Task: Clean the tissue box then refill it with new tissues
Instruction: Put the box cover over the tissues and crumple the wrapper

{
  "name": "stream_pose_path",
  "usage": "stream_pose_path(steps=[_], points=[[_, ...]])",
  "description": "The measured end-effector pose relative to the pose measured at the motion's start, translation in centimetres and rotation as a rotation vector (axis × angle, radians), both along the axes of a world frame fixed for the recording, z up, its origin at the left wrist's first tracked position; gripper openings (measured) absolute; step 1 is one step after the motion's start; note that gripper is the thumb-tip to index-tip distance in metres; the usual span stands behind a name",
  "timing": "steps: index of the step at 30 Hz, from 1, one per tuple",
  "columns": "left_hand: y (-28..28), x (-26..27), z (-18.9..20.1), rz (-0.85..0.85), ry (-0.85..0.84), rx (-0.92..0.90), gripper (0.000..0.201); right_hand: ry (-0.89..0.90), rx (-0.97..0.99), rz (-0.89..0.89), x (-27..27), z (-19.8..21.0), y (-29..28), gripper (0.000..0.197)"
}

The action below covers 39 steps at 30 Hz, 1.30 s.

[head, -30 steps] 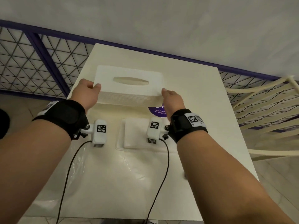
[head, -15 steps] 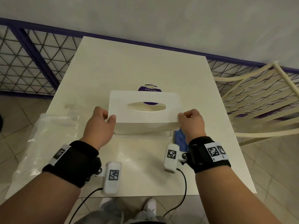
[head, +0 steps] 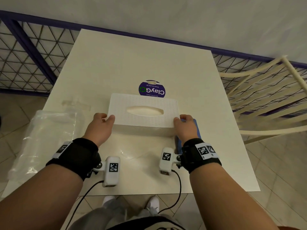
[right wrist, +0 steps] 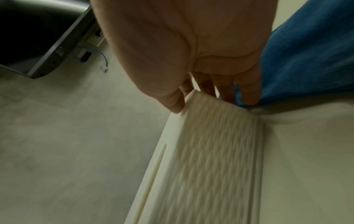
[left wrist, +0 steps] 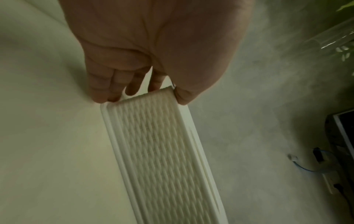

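Note:
The white woven-pattern tissue box [head: 144,102] sits near the middle of the table [head: 141,55], its oval slot facing up. My left hand [head: 106,117] grips its left end, thumb on top and fingers down the side. My right hand [head: 181,118] grips the right end the same way. In the left wrist view the box [left wrist: 162,151] runs away from my left hand [left wrist: 141,97], with a flat rim along its bottom edge. In the right wrist view the blurred box [right wrist: 210,151] lies under my right hand [right wrist: 212,100]. What is inside the box is hidden.
A blue cloth [head: 196,128] lies beneath my right hand, also in the right wrist view [right wrist: 306,60]. A clear plastic wrapper [head: 44,135] covers the table's left side. A round purple sticker [head: 152,90] lies behind the box. A cream chair [head: 265,90] stands at the right.
Both hands carried the box cover from the far side back toward me and lowered it over the tissue stack and its base. The stack is now covered.

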<state>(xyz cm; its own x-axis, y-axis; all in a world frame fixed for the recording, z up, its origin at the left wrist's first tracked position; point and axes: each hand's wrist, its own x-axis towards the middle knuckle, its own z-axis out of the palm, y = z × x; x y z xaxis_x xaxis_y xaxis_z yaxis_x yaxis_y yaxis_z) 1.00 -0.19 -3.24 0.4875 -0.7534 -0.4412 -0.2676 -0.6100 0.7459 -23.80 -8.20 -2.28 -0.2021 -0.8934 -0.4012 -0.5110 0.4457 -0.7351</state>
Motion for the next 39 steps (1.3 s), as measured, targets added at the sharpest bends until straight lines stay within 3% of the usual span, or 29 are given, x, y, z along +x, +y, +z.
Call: stream_pose_path(steps=[8, 15, 17, 20, 29, 39], points=[[-0.5, 0.0, -0.2, -0.040, -0.050, 0.055, 0.051, 0.090, 0.107, 0.122, 1.4, 0.4, -0.2, 0.058], [-1.1, 0.9, 0.0, 0.064, 0.187, 0.040, 0.032, 0.102, 0.111, 0.118, 1.8, -0.2, -0.8, 0.055], [-1.2, 1.1, 0.2, 0.032, 0.171, 0.040, 0.028, 0.116, 0.104, 0.123, 1.7, -0.3, -1.0, 0.054], [-1.1, 1.3, 0.2, -0.015, 0.120, 0.058, 0.037, 0.114, 0.105, 0.134, 1.6, -0.4, -1.1, 0.055], [-1.0, 1.6, -0.3, 0.013, 0.136, 0.040, 0.043, 0.148, 0.078, 0.189, 1.3, -0.2, -1.5, 0.052], [-1.2, 1.8, -0.2, -0.078, -0.043, 0.099, 0.041, 0.158, 0.079, 0.212, 1.5, -0.3, -1.7, 0.051]])
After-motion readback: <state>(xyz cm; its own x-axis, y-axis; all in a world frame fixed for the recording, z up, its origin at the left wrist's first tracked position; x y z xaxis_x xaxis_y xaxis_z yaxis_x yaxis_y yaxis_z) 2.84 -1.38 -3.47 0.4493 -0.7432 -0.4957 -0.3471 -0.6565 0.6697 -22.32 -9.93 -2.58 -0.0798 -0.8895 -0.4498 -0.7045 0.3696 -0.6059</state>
